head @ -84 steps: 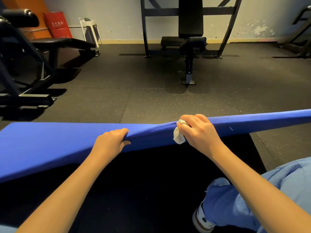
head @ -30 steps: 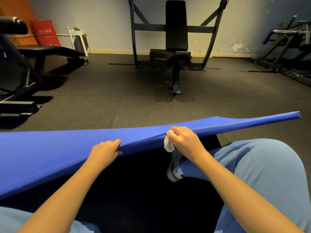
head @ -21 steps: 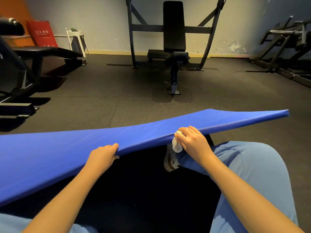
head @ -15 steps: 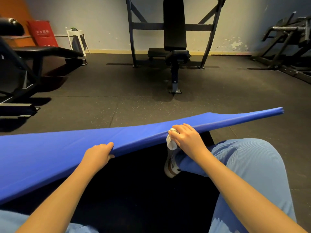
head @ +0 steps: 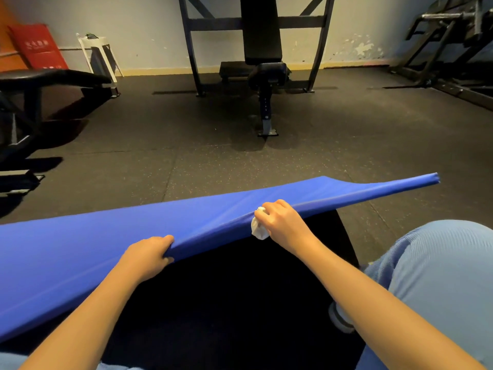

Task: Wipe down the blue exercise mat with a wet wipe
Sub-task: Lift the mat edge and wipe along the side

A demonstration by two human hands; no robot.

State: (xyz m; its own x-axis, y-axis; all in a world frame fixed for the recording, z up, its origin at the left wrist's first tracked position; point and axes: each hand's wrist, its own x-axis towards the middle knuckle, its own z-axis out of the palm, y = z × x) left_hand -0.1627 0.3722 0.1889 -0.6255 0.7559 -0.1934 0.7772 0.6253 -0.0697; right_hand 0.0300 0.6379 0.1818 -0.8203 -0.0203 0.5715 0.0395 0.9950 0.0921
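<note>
blue mat point(head: 80, 252) lifted, near edge creased between hands

Light blue ribbed trousers point(head: 437, 276), bare forearms point(head: 360, 289).

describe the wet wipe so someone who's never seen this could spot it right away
Find the long blue mat lifted across the lower half of the view, and follow its near edge to the right hand gripping it. The wet wipe is the small crumpled wad pinched there, hanging just below the edge, the only white thing against the blue.
</note>
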